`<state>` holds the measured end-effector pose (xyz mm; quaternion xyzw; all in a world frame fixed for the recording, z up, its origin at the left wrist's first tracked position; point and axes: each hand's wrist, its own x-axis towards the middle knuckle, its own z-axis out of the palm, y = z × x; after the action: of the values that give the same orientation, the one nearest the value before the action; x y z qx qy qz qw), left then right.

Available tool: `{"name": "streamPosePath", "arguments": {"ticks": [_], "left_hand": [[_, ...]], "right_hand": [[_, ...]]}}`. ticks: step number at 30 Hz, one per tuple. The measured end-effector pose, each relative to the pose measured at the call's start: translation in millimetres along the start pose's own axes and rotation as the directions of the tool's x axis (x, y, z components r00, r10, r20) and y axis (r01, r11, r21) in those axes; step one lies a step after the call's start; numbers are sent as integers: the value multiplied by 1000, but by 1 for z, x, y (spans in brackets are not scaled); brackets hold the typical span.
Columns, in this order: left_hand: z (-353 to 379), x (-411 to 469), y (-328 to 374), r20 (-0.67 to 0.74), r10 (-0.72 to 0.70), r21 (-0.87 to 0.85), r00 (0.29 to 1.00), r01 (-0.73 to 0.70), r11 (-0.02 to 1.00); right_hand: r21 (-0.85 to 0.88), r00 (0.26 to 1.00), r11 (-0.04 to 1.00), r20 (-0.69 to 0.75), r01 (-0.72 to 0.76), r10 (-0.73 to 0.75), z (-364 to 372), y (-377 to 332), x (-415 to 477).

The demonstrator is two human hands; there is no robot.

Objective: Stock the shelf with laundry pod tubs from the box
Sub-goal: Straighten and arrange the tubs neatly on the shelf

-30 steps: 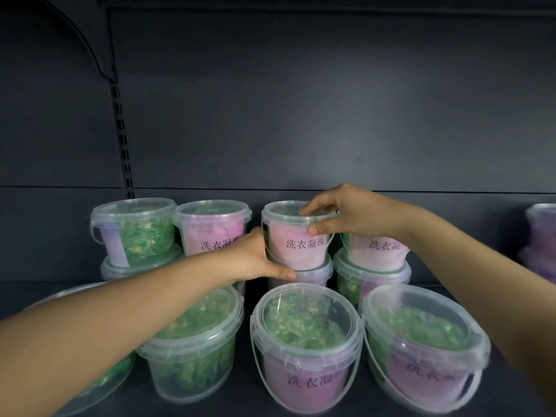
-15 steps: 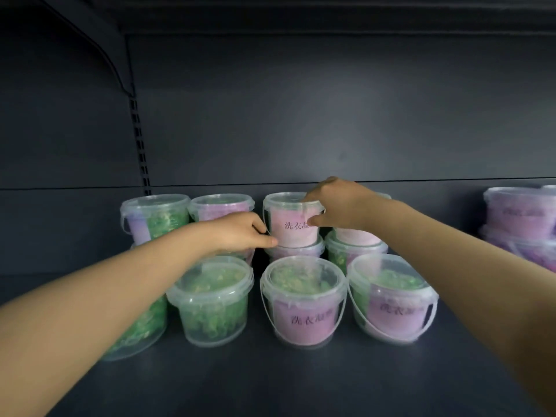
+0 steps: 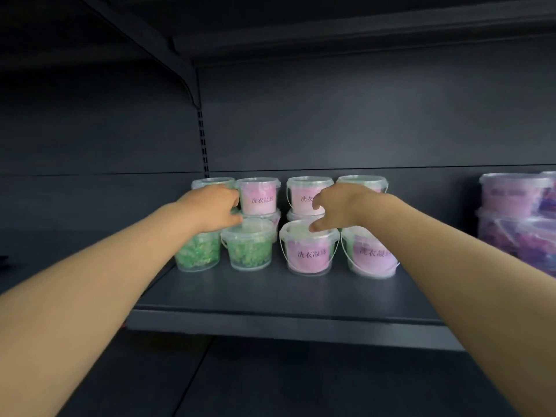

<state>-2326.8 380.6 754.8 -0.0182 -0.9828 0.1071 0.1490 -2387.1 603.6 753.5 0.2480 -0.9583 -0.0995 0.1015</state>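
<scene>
The dark grey shelf [image 3: 270, 293] carries a row of four clear tubs, set well back from its front edge: two green tubs [image 3: 249, 251] on the left and two pink-labelled tubs [image 3: 310, 255] beside them. Behind these, stacked tubs [image 3: 261, 196] line the back. Purple tubs [image 3: 511, 236] sit near the right edge.

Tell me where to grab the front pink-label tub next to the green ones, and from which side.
Grip the pink-label tub by its lid rim from above: it stands upright, a green tub and another pink tub flank it closely, stacked tubs sit behind.
</scene>
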Motion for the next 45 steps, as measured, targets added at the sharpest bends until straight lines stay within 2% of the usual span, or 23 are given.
{"name": "streamPosePath", "arguments": {"ticks": [10, 17, 21, 26, 31, 36, 40, 45], "left_hand": [[2, 4, -22, -35, 8, 58, 999, -6, 998], [28, 62, -59, -112, 99, 32, 989, -96, 995], [42, 91, -82, -144, 141, -84, 979, -154, 984], [74, 90, -108, 42, 237, -297, 971, -214, 931], [100, 71, -117, 87, 266, -317, 960, -227, 921], [108, 60, -118, 44, 288, -348, 957, -255, 902], [108, 57, -128, 58, 341, -439, 938, -282, 853], [102, 51, -146, 144, 449, -658, 882, -254, 709]], "right_hand": [[105, 983, 985, -136, 137, -122, 5, -42, 22], [169, 983, 977, -154, 129, -103, 29, -55, 89], [297, 984, 947, -163, 124, -78, 36, -68, 109], [242, 980, 958, -163, 154, -117, 49, -102, 110], [139, 971, 982, -219, 129, -97, 54, -118, 111], [252, 963, 946, -227, 202, -145, 59, -107, 110], [308, 964, 917, -161, 253, -212, 56, -93, 107], [371, 956, 886, -24, 280, -292, 51, -76, 103]]}}
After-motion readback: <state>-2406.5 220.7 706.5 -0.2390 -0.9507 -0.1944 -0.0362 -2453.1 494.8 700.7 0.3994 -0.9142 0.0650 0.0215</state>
